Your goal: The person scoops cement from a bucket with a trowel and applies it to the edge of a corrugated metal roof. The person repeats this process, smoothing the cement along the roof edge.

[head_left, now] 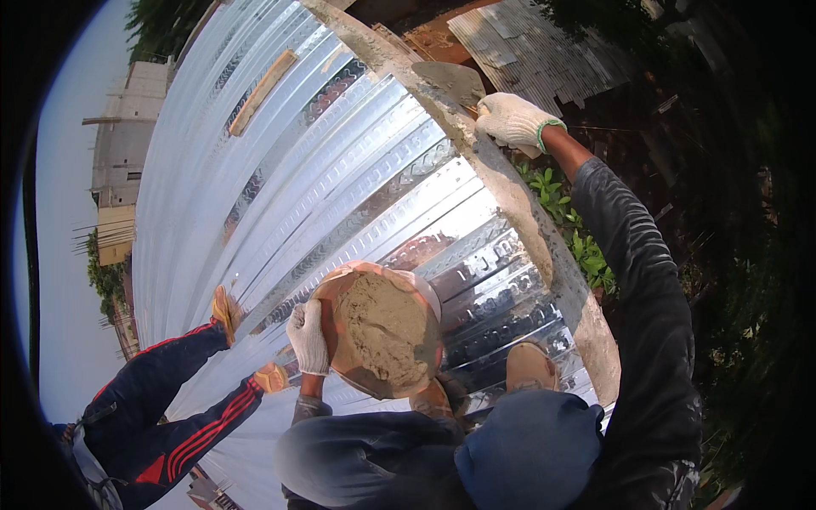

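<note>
My left hand [308,338], in a white knit glove, is closed on the left rim of a round orange-brown basin [328,320]. Grey-brown wet mortar [384,327] fills much of the basin, which stands in front of my knees on the metal sheets. Stretched out to the far right, my gloved right hand [512,120] is closed round the handle of a trowel [452,82]. The trowel's blade, coated in mortar, lies over the mortar-covered wall edge [510,191]. The fingers hide most of the handle.
Shiny ribbed metal roofing sheets [280,170] run up to the wall edge, with a wooden strip [262,92] on them. Another person's legs [183,391] stand at the left. Beyond the wall edge are green plants [582,246] and a lower corrugated roof [544,55].
</note>
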`<state>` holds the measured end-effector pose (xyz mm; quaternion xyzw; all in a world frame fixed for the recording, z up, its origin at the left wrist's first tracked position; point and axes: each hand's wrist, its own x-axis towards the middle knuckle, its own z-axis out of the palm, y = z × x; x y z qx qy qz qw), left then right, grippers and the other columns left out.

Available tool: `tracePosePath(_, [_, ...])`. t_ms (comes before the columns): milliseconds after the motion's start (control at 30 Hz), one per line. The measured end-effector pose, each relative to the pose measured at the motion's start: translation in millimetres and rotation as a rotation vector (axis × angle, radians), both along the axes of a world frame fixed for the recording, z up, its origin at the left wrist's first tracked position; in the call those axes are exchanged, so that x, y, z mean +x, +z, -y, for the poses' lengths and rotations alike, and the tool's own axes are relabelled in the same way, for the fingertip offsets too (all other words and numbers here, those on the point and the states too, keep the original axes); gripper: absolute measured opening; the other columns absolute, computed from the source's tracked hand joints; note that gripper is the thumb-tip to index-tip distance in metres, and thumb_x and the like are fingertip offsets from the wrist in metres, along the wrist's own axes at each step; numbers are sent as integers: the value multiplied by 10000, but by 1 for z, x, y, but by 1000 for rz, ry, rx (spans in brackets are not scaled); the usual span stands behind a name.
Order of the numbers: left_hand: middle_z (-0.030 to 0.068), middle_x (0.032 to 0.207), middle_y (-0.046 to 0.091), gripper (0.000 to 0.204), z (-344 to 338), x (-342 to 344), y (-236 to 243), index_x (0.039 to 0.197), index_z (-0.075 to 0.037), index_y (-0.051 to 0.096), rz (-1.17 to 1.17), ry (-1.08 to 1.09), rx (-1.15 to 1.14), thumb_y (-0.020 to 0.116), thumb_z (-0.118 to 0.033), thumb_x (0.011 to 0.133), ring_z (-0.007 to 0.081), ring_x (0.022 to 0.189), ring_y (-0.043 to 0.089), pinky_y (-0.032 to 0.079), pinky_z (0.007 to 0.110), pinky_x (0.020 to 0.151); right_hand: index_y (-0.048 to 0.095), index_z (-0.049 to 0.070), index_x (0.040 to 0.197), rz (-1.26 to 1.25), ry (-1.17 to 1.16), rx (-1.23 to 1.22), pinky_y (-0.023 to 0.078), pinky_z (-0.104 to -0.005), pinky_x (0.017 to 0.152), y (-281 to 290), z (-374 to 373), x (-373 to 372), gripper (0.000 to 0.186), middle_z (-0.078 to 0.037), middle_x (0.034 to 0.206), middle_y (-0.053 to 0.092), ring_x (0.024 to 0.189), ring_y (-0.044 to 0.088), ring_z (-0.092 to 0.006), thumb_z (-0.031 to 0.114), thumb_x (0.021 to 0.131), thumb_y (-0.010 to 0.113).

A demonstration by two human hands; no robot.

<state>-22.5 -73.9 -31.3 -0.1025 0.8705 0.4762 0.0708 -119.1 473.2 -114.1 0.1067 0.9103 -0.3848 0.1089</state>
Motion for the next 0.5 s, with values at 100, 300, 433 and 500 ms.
tracePosePath(100, [-57,862,629,248,-4,-3,-12,907,-36,693,-2,-25,9,675,-196,1095,45,797,506,433,253,703,776,-30,1183,107,-39,77,595,-521,944,-18,23,-2,440,-303,1134,775,1087,751,-477,303,929,640])
tracePosePath(300, [-39,883,647,260,-17,2,0,951,-7,711,-29,-28,-34,654,-209,1103,63,824,527,455,268,739,780,1,1113,-174,-121,206,626,-521,873,-16,104,24,261,-277,1066,788,1015,787,-437,160,961,640])
tracePosePath(433, [-21,926,675,285,-19,-1,-2,1010,20,734,-18,-46,-65,647,-232,1111,75,853,554,477,279,773,723,13,1116,-368,-225,167,593,-553,801,-33,118,63,242,-245,945,763,915,766,-452,181,968,634])
tracePosePath(500, [-11,949,692,300,-12,1,0,1034,27,745,-21,-44,-85,646,-244,1115,78,866,566,483,280,784,703,17,1114,-398,-238,93,574,-568,787,-33,119,81,241,-246,914,742,893,753,-458,194,966,636])
